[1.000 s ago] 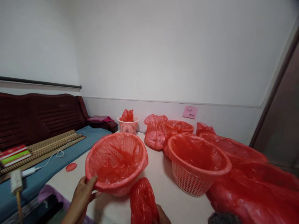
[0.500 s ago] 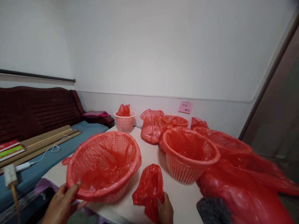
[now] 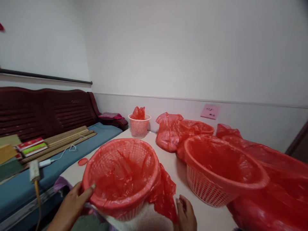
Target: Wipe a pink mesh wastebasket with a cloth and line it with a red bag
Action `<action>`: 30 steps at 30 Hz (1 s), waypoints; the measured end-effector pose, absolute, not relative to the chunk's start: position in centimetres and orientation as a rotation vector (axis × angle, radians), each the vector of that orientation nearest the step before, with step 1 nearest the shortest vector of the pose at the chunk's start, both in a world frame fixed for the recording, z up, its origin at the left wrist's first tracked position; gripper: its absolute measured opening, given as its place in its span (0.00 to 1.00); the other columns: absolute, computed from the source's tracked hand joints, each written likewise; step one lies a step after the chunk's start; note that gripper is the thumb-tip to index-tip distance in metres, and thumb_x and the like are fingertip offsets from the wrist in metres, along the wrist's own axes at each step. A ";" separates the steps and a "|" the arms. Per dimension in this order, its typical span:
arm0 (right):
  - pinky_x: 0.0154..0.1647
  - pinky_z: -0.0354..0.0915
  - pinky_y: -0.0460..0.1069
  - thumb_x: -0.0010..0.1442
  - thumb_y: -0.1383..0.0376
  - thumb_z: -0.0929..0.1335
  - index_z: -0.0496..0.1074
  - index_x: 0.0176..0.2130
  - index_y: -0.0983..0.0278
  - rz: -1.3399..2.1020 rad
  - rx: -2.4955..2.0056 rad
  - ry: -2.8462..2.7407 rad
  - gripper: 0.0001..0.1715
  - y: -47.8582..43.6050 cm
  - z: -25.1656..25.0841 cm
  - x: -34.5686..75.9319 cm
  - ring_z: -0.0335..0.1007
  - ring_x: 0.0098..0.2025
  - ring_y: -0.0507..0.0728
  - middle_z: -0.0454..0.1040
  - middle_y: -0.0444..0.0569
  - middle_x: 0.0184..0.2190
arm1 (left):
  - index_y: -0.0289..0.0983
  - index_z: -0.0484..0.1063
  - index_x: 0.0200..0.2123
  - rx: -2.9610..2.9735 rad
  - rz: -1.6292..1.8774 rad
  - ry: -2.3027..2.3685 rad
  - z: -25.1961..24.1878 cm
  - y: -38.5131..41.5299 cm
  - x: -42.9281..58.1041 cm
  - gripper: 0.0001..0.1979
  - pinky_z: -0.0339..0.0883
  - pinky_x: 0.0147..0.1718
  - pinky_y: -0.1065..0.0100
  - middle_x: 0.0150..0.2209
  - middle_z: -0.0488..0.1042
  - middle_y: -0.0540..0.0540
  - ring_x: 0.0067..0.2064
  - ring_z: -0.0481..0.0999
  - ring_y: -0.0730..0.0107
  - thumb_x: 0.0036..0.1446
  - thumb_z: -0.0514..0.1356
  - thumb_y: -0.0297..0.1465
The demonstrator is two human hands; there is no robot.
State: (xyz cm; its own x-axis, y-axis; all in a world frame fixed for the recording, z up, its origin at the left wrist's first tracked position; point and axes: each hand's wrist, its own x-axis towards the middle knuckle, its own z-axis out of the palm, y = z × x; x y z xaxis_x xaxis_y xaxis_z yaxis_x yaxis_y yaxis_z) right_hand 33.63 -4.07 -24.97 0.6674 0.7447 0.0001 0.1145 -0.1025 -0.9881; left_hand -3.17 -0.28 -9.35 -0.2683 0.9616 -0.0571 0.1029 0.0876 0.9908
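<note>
Only the head view to go on, looking down over a pale counter [image 3: 168,163] crowded with red stuff. Nearest is a pink mesh basket [image 3: 121,178] lined with a red plastic bag, sitting at the front edge of the counter and tipped a bit toward the person. The left hand [image 3: 72,205] has it by the near-left rim, thumb hooked over the top edge and fingers closed round the rim from outside. The right hand [image 3: 185,213] is low at the front, just right of the basket, touching a loose red bag [image 3: 165,192] that hangs crumpled against the basket's right side. Its fingers look loosely curled at the bag's lower edge, but I honestly can't tell if they're pinching it or just resting there.

Just to the right stands a second lined basket [image 3: 223,175], upright and a bit apart from the first. Behind it are more red bags [image 3: 169,131] in a heap, and a small pink basket [image 3: 139,125] stuffed with a bag sits near the wall. A pink note [image 3: 210,111] is stuck on the wall. Off to the left is a dark wooden sofa [image 3: 45,107] with a blue cushion.
</note>
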 end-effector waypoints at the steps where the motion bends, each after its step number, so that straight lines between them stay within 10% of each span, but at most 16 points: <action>1: 0.54 0.65 0.54 0.51 0.41 0.65 0.70 0.48 0.69 0.640 -1.575 -0.741 0.39 -4.9 -24.0 33.4 0.70 0.51 0.65 0.74 0.60 0.49 | 0.39 0.69 0.35 1.102 1.250 1.505 -9.3 -0.4 -3.1 0.17 0.72 0.18 0.68 0.26 0.70 0.51 0.25 0.72 0.68 0.44 0.67 0.41; 6: 0.39 0.70 0.52 0.51 0.41 0.67 0.75 0.42 0.63 0.871 -1.302 -0.785 0.32 -7.3 -16.8 29.4 0.74 0.40 0.61 0.79 0.51 0.39 | 0.42 0.64 0.47 1.026 1.213 1.363 -8.1 -2.3 -2.6 0.28 0.75 0.24 0.63 0.30 0.77 0.52 0.26 0.79 0.62 0.41 0.69 0.35; 11: 0.49 0.69 0.54 0.52 0.43 0.69 0.78 0.40 0.59 1.014 -1.069 -0.722 0.26 -9.7 -12.1 26.4 0.72 0.49 0.65 0.79 0.51 0.42 | 0.43 0.65 0.48 0.985 1.220 1.322 -6.1 -4.9 -3.0 0.33 0.75 0.26 0.64 0.35 0.81 0.50 0.33 0.81 0.55 0.36 0.71 0.33; 30: 0.43 0.72 0.55 0.44 0.53 0.78 0.77 0.42 0.62 1.113 -0.872 -0.505 0.27 -13.6 -9.6 28.3 0.77 0.43 0.64 0.81 0.54 0.40 | 0.44 0.66 0.46 0.854 1.341 1.211 -5.6 -8.3 1.2 0.37 0.75 0.25 0.65 0.29 0.80 0.51 0.35 0.82 0.51 0.28 0.74 0.35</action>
State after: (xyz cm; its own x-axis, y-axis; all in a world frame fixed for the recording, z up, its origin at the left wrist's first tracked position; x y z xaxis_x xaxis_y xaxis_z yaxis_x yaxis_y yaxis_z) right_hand 28.26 -13.58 -9.58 0.3835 0.9212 -0.0652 -0.5580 0.1749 -0.8112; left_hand 1.21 -8.26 -5.59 -0.1563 0.9769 -0.1456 -0.2445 0.1045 0.9640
